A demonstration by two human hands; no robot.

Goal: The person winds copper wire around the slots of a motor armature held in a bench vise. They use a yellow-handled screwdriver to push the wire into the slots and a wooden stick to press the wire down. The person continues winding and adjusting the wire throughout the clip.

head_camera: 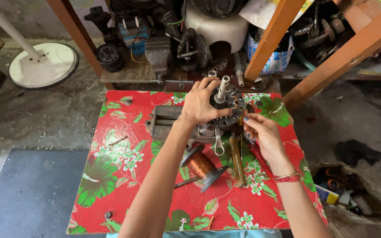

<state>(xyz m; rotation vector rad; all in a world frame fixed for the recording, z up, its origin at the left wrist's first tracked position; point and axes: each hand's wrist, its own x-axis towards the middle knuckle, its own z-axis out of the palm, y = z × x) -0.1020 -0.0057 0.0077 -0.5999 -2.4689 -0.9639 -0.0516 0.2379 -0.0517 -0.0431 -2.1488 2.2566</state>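
Both hands work at one thing: the left hand (198, 105) is spread over the dark slotted stator (229, 108), fingers clasped on its near rim to steady it, while the right hand (263, 132) pinches something small and copper-coloured, likely wire, between thumb and fingertips at the stator's right edge. What exactly sits in that pinch is too small to tell.

Going by size: the table (111, 176), covered in a red cloth with green leaves and white flowers, bears everything. Behind it stands a wooden frame (270, 39) with a shelf crowded with motor parts, and a white fan base (45, 66) lies on the floor to the left. On the table, a grey metal vise (162, 121) sits near the far edge, partly hidden under the left wrist; the stator rests at its right end, at the far middle of the table, with a pale shaft (222, 88) standing up from its centre. Nearer the person lies a spool (201, 166) of copper wire on its side, between the forearms. Just right of it lies a long brown tool (237, 161), with a red-handled tool (257, 158) beside it, mostly hidden by the right hand.

To do this well, I judge, the left hand should keep the stator from turning, and the right should guide the wire low into its slot under even tension, without kinking it or scraping it on the slot edges.
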